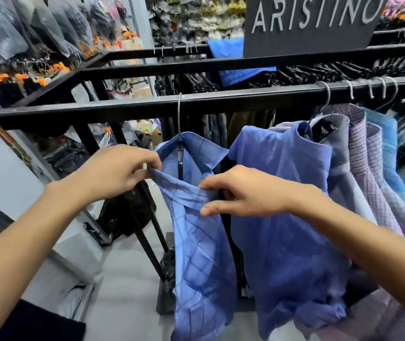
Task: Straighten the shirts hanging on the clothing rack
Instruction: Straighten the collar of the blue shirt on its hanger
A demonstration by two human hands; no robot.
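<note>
A blue checked shirt [196,230] hung from a hanger [180,134] whose wire hook was looped over the black rail [147,108] of the clothing rack. It hung on its own, at the left end of the row of shirts. Both hands worked at its collar, just below the rail. The left hand [115,172] pinched the left end of the turned-down collar between thumb and curled fingers. The right hand [243,193] pinched the collar's right end, thumb below and fingers above the fold.

Just to the right of the checked shirt hung a plain blue shirt [282,217], its collar raised and its body close against the right hand. Further right along the rail came a grey shirt [336,143], then lilac striped shirts [363,148] and a light blue one [388,143], packed together on their hooks.

Behind the rail stood a second black bar carrying dark trousers on clips [307,72]. A bright blue cloth [228,60] lay draped over the bars. Above it stood a dark sign [314,20] reading ARISTINO. Left of the rail, bagged goods with orange tags [49,67] hung in rows.
</note>
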